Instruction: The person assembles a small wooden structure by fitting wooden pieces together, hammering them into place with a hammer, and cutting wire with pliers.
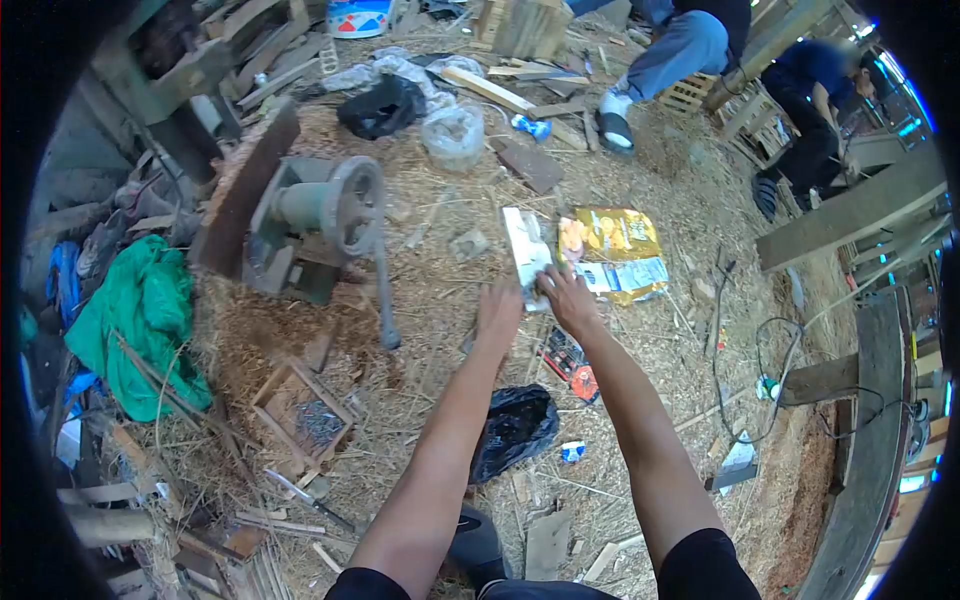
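Both arms reach forward over the straw-strewn ground. My right hand (pixel 570 300) rests at the lower right edge of a white flat item (pixel 525 240), its fingers bent over something too small to make out. My left hand (pixel 500 306) is just to the left, near the item's lower end; its fingertips are blurred. Right of the white item lies a gold package (pixel 630 232) with a white and blue label. A small dark and red pack (pixel 583 383) lies below my right hand. Between my forearms sits a black plastic bag (pixel 515 430).
A metal machine with a handwheel (pixel 352 205) stands at the left. Near it are a wooden box of nails (pixel 315 425), a green cloth (pixel 150 320) and a knife (pixel 290 487). Another person's foot (pixel 615 130) is at the top; a second person (pixel 815 100) bends at upper right.
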{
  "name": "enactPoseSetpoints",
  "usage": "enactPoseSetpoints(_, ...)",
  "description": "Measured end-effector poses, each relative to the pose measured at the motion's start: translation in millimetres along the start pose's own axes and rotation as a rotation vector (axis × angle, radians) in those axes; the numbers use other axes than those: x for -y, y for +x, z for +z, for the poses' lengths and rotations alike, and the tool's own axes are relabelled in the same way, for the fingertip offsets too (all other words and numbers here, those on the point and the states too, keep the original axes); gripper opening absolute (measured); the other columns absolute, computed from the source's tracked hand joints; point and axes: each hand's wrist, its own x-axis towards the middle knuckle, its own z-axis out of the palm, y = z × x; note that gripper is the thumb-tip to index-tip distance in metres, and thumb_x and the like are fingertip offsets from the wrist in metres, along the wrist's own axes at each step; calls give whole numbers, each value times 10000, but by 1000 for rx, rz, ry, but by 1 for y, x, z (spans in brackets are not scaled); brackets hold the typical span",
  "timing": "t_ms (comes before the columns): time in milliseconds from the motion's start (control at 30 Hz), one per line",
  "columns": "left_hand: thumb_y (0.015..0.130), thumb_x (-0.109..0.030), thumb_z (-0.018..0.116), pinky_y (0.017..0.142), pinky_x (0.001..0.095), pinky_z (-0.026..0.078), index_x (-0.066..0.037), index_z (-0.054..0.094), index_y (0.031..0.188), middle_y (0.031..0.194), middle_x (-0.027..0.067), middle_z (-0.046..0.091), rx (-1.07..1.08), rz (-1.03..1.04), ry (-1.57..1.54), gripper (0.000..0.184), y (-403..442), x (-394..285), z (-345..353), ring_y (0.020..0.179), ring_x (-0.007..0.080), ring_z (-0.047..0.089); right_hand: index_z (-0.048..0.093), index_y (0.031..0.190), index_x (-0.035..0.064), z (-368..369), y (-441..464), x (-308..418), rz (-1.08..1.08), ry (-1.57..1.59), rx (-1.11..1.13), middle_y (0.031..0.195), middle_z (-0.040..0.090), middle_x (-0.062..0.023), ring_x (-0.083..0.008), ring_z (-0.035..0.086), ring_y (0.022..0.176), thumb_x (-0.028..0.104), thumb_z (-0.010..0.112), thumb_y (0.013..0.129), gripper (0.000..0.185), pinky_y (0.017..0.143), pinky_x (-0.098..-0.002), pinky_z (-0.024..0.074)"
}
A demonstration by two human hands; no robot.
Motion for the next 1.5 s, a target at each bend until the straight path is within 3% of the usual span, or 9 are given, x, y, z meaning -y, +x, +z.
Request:
enactPoseSetpoints(167, 734, -144, 609, 824, 405, 436, -98, 695, 808, 859, 109, 658, 182, 115, 25, 123, -32, -3, -96, 940, 242, 599, 526, 1093, 78, -17, -23, 27, -190, 131, -11, 1017, 608, -102, -248, 532, 1083, 201, 568, 800, 321, 944, -420, 392)
enactPoseSetpoints(467, 626, -175, 763, 751, 447, 496, -188, 710, 894, 836, 89, 679, 374, -113, -46, 274, -165, 79, -366, 843, 292, 647, 490, 1021, 51, -238, -87, 186, -480, 468, -134, 953, 589, -202, -413, 585, 922, 251, 645, 749, 371, 772, -490, 483)
enactPoseSetpoints(700, 672, -191, 737, 753, 444, 497, -153, 711, 945, 891, 100, 685, 32, -294, 13, 276, -322, 116, -519, 868, 301, 645, 527, 957, 18, -346, -138, 330, -687, 560, -173, 811, 624, -244, -416, 610, 816, 195, 607, 755, 281, 710, -490, 471)
enactPoseSetpoints(800, 689, -225, 720, 753, 433, 506, -129, 703, 948, 899, 116, 684, -18, -587, -127, 277, -398, 149, -565, 869, 295, 649, 558, 878, -6, -363, -156, 383, -740, 628, -37, 760, 622, -242, -382, 625, 760, 180, 596, 747, 230, 689, -470, 467)
enactPoseSetpoints(967, 697, -231, 677, 778, 413, 510, -68, 683, 915, 955, 153, 672, 121, -922, -31, 272, -546, 219, -590, 890, 324, 643, 660, 750, -5, -372, -198, 462, -588, 949, 566, 753, 658, -152, -252, 650, 744, 287, 579, 796, 306, 670, -390, 487)
enactPoseSetpoints(1100, 662, -341, 735, 852, 422, 487, -84, 655, 1027, 1037, 186, 650, 167, -1059, -110, 454, -656, 247, -562, 987, 345, 618, 693, 792, 34, -390, -237, 501, -621, 820, 531, 817, 673, -120, -234, 648, 814, 304, 587, 825, 292, 710, -365, 484)
enactPoseSetpoints(1267, 581, -503, 801, 1069, 503, 290, -125, 487, 1274, 1258, 149, 559, 156, -1067, -76, 850, -713, 243, -487, 1195, 353, 491, 701, 912, 55, -413, -256, 544, -719, 530, 595, 929, 657, -108, -219, 633, 875, 277, 572, 880, 259, 767, -346, 492)
enactPoseSetpoints(1333, 582, -491, 806, 1068, 505, 291, -122, 467, 1291, 1253, 155, 558, 84, -1055, -66, 868, -722, 245, -456, 1205, 349, 483, 692, 947, 45, -421, -258, 562, -724, 465, 657, 975, 652, -111, -225, 634, 890, 251, 559, 899, 250, 777, -344, 499)
enactPoseSetpoints(1500, 579, -392, 843, 868, 402, 463, -92, 546, 1231, 1100, 164, 629, -105, -899, -427, 777, -728, 254, -473, 1024, 312, 591, 541, 1083, -67, -415, -252, 576, -665, 1138, 1036, 975, 617, -116, -207, 624, 860, 101, 508, 901, 249, 758, -289, 535)
